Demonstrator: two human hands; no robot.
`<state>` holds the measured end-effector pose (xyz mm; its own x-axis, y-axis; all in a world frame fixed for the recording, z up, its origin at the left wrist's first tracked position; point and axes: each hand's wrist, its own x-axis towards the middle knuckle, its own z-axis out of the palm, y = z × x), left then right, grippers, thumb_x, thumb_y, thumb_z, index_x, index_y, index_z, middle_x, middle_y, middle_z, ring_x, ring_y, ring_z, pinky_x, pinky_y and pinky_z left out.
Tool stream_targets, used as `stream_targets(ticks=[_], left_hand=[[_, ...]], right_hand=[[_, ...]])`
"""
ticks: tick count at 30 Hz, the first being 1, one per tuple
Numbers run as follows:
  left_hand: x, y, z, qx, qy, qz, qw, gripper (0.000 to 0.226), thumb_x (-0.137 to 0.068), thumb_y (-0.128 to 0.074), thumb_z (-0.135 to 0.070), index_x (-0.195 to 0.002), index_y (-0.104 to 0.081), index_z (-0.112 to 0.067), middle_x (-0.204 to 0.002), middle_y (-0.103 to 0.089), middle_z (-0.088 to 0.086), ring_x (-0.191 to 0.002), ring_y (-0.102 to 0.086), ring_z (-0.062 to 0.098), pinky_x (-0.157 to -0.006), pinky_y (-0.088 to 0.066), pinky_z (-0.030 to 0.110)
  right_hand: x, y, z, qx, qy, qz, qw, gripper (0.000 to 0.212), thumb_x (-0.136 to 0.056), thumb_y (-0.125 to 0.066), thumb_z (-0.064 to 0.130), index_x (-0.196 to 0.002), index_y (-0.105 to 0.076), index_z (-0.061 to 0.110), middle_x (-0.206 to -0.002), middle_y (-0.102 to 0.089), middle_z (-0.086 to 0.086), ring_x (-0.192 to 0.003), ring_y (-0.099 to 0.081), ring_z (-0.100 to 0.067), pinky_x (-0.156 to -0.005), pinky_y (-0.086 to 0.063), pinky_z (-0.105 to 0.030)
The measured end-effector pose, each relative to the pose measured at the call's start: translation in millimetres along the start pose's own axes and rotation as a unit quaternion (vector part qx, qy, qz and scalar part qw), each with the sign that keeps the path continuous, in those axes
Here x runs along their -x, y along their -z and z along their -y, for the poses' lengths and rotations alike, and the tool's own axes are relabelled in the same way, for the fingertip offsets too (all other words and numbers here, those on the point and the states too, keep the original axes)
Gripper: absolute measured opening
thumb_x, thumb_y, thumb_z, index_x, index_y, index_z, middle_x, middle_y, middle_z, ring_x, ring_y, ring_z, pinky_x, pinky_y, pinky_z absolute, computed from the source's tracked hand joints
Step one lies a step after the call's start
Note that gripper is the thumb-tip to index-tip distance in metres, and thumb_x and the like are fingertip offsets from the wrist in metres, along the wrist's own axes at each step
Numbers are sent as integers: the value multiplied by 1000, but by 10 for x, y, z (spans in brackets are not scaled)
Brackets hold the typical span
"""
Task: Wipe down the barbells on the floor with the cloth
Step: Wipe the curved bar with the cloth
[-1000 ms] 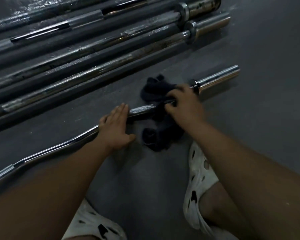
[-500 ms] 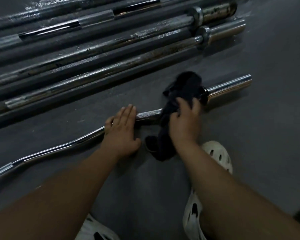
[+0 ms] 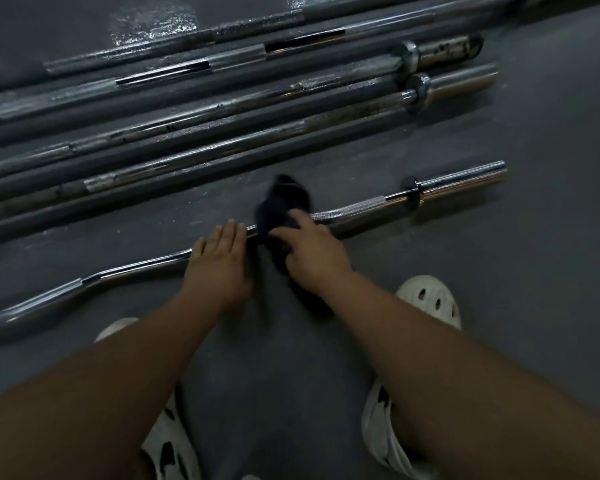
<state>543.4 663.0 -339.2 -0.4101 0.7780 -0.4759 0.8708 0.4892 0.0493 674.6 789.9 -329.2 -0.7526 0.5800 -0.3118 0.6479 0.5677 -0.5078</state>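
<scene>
Two hands lay on the bent bar (image 3: 357,207) nearest the person, which rested on the dark floor (image 3: 541,271) and ran from lower left to upper right. The left hand (image 3: 219,263) lay palm down across the shaft, its fingers straight and pressed together. Just beside it, the right hand (image 3: 314,254) pressed a dark cloth (image 3: 281,206) onto the shaft with its fingers spread over the fabric; the thumb was hidden. The cloth was bunched over the bar near its middle, part of it spilling past the far side and part trailing back under the right wrist. Farther off, several straight barbells (image 3: 222,114) lay side by side, apart from the bent bar, some with rusty patches. A white clog (image 3: 430,301) stood on the floor near the right forearm.
</scene>
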Motion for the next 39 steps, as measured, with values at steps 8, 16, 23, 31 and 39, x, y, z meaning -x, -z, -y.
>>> stream_targets(ticks=[8, 16, 23, 31, 39], left_hand=[[-222, -6, 47, -31, -90, -28, 995, 100, -82, -59, -50, -157, -2, -16, -165, 0, 4, -151, -4, 20, -121, -6, 39], [-651, -115, -146, -8, -139, -89, 986, 80, -82, -37, -53, -152, -31, -14, -158, -30, 6, -145, -29, 26, -114, -24, 52], [-660, -137, -135, -14, -143, -111, 983, 72, -89, -37, -52, -148, -38, -12, -156, -35, 8, -142, -35, 28, -111, -28, 53], [-677, -176, -162, -38, -122, -109, 986, 76, -91, -28, -63, -153, -28, -18, -160, -26, 5, -146, -25, 29, -115, -17, 56], [-672, -182, -196, -48, -98, -115, 987, 75, -92, -21, -62, -152, -30, -18, -160, -26, 5, -146, -23, 31, -114, -14, 57]], right_hand=[[118, 378, -989, -76, -274, -211, 935, 59, -88, -54, 14, -146, -49, 27, -163, -21, -9, -134, -44, -38, -108, -39, -41], [-5, 470, -831, 19, -174, -134, 975, 51, -77, -75, 36, -124, -59, 29, -142, -36, -8, -112, -57, -34, -93, -48, -37], [-55, 14, -345, -7, -119, -147, 982, 28, -69, -65, 22, -96, -60, 22, -145, -44, -2, -112, -57, -33, -90, -50, -40], [16, 331, -918, -52, -271, -281, 919, 32, -75, -64, 9, -107, -63, 15, -142, -46, -11, -116, -53, -33, -93, -45, -38], [78, 630, -1087, -71, -183, -210, 958, 46, -72, -60, 21, -118, -63, 23, -119, -57, -6, -107, -58, -27, -91, -44, -27]])
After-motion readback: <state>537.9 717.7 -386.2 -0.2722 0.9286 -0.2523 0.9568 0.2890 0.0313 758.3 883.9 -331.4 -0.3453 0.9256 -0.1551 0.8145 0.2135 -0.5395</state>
